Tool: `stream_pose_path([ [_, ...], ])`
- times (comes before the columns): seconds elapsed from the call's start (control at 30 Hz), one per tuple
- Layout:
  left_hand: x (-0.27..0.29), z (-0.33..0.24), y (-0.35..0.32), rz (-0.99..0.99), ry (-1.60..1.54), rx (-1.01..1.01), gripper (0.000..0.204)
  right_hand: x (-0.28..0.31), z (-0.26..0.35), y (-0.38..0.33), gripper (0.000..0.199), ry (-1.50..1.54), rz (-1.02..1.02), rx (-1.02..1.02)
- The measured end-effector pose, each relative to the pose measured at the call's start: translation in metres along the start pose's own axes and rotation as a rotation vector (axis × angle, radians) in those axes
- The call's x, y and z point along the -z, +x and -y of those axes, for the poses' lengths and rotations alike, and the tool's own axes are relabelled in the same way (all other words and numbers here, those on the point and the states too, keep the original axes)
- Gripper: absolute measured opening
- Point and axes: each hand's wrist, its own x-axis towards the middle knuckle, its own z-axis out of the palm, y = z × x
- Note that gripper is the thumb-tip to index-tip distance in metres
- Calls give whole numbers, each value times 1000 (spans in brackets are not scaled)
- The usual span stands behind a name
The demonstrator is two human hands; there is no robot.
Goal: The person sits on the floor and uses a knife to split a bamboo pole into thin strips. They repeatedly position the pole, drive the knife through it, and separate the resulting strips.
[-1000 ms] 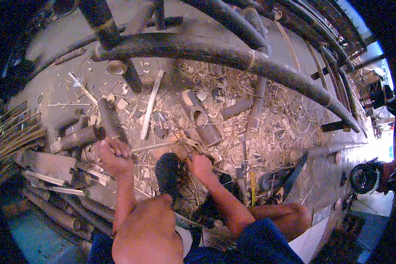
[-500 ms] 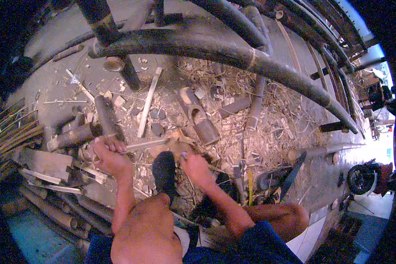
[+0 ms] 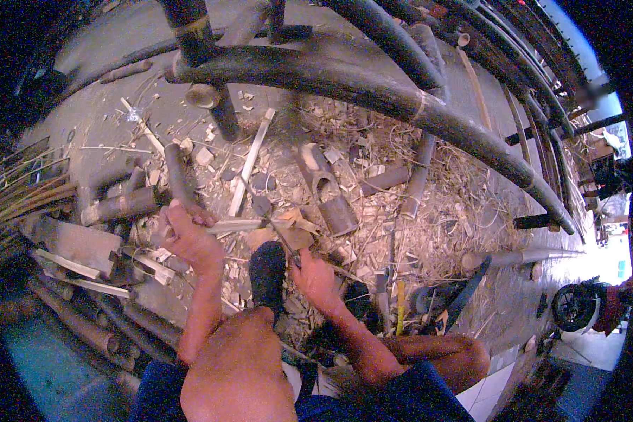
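Note:
My left hand (image 3: 191,232) is closed around one end of a pale wooden strip (image 3: 238,226), which lies roughly level and points right. The strip's far end lies by a small wood block (image 3: 297,226) near my dark-covered foot (image 3: 268,271). My right hand (image 3: 315,280) grips a knife (image 3: 286,244), its thin dark blade slanting up and left past the strip. The handle is mostly hidden inside my fingers. Beyond the hands, a bamboo piece with a hole cut in its side (image 3: 325,188) lies among wood chips.
A thick bamboo pole frame (image 3: 316,79) spans the far side. Bamboo offcuts (image 3: 123,205) and stacked poles (image 3: 77,320) lie left. Right of my right hand are a yellow tool (image 3: 401,308) and a saw (image 3: 469,294). A motorbike wheel (image 3: 573,307) shows far right.
My right hand's knife blade now shows plainly, raised up and left across the strip. My left hand keeps its hold. The whole scene has shifted slightly right in the view.

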Motion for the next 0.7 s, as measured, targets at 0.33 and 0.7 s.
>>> stream_pose_path([
  [0.33,-4,3,28,11,-182,128,32,-24,-50,7,39,9,-146,-84],
  [0.7,-4,7,15,56,-208,133,34,31,31,-5,40,79,-55,-7],
])
